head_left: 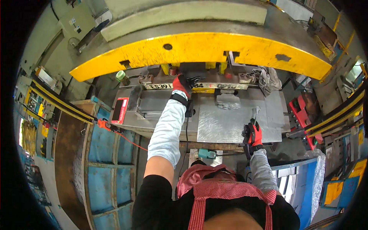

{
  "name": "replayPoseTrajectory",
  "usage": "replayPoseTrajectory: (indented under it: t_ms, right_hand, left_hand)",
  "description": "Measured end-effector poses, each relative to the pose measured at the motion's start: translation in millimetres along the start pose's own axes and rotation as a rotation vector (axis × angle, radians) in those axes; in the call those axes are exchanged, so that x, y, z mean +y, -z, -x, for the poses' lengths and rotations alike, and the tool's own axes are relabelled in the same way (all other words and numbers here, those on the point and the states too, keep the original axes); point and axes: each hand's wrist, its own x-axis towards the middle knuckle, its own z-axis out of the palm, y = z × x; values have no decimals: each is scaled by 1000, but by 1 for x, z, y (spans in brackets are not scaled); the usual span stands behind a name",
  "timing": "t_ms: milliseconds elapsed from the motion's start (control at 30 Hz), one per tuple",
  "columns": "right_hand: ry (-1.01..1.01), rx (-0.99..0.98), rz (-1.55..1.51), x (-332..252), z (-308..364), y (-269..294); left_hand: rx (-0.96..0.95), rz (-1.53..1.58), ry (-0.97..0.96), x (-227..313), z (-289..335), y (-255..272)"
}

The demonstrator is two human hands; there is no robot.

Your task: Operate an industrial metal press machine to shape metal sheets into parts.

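Observation:
My left hand (pixel 183 85), in a red and black glove, reaches forward to the die (pixel 218 86) under the yellow press beam. Its dark fingers merge with the dark metal there, so whether they grip anything is hidden. My right hand (pixel 253 134), gloved alike, is closed round a slim metal hand tool (pixel 256 112) whose tip points away from me over a shiny flat metal sheet (pixel 218 122). A small stack of metal pieces (pixel 228 101) lies on that sheet's far side, against the die. Left of my left forearm are stacked flat metal plates (pixel 155 103).
The yellow press beam (pixel 199 46) spans above the die. A grey rag (pixel 266 80) hangs at the die's right end. A red-framed dark panel (pixel 120 111) and a green-capped bottle (pixel 122 76) are at left. A teal two-hand-size box (pixel 207 153) sits below the table edge.

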Motion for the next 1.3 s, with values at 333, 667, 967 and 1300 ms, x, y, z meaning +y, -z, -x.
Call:
replayPoseTrajectory:
  t_ms: [333, 667, 967, 1300]
  right_hand:
    - [11, 69, 71, 1, 2, -8]
    - [42, -10, 341, 5, 0, 43]
    - [170, -227, 719, -58, -11, -178]
    - [555, -652, 1090, -70, -248, -275]
  left_hand:
    - [-71, -703, -493, 9, 15, 2]
    - [-42, 139, 91, 3, 25, -39]
    - [-264, 229, 102, -1, 35, -30]
    - [-123, 253, 291, -13, 29, -48]
